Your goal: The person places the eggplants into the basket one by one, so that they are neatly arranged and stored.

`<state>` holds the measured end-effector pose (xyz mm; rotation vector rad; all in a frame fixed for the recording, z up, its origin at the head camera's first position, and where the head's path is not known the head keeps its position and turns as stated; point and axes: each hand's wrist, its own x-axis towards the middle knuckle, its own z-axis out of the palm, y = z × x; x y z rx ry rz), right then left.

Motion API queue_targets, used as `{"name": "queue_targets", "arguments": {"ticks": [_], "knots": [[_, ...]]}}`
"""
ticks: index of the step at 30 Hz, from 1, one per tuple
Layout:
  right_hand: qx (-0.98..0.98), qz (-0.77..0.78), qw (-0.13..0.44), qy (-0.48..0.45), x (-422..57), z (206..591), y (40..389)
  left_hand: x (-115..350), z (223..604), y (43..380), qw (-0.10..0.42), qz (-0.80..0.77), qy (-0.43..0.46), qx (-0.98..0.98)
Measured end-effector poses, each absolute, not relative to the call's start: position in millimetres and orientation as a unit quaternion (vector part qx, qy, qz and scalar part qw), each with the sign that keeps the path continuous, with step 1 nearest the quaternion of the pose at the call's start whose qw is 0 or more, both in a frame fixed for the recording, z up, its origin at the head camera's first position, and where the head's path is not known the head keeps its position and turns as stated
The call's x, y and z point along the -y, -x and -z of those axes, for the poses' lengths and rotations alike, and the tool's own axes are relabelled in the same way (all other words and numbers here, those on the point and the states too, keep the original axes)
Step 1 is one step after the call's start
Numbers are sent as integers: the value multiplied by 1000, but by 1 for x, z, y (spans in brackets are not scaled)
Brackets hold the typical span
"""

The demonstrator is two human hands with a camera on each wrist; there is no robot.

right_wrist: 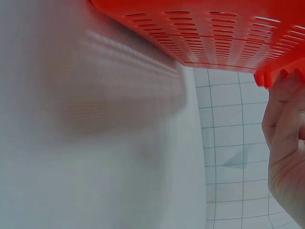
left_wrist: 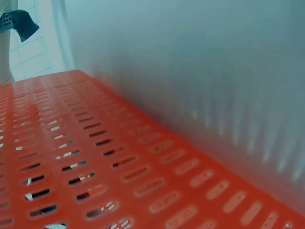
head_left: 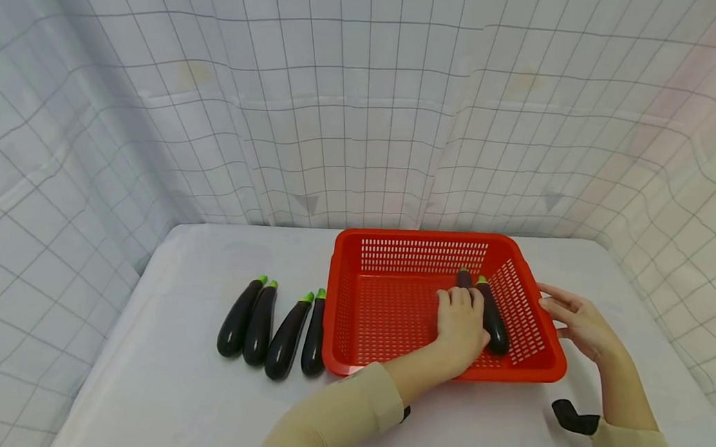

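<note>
At nine o'clock from the red basket (head_left: 421,235), I see four dark eggplants (head_left: 261,325) side by side on the white desk (head_left: 141,419). The closest one lies just beside the basket's wall. Inside the basket, at about four o'clock from its middle, the left hand (head_left: 459,333) lies over the covered eggplant (head_left: 464,280). The fingers bend a little over it. The hand hides the rest, so I cannot tell if that grip has hold of it. To do this bit well, I would stay low and gentle, and lift the fingers away only with the eggplant lying flat. I would also mind the side eggplant (head_left: 493,318) at three o'clock from it, so the two do not bump. On the basket's three o'clock side, the right hand (head_left: 582,324) holds the rim in a small, light-looking grip. I think a steady hold there would stop sliding.

The eggplants look smooth and shiny, fat at one end and thin at the other, with bright green tips. The basket looks like hard plastic, with round corners and lots of little slots.
</note>
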<state>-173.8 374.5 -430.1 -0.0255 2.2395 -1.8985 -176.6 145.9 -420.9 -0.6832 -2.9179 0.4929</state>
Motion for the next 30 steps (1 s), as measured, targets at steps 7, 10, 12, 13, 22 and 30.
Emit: {"name": "queue_targets", "arguments": {"ticks": [7,10,12,13,22,30], "knots": [[-752,650,104,9,-374,431,175,-152,427,182,29,-170,227,959],[-743,661,105,10,-374,430,174,-153,430,185,17,-162,220,962],[-737,667,107,12,-374,430,173,-154,431,187,6,-153,214,965],[-735,669,107,13,-374,430,173,-155,432,187,0,-149,211,966],[-741,663,107,8,-375,430,175,-163,438,191,-28,-126,183,975],[-741,663,108,4,-374,430,174,-165,441,190,-56,-95,171,979]]}}
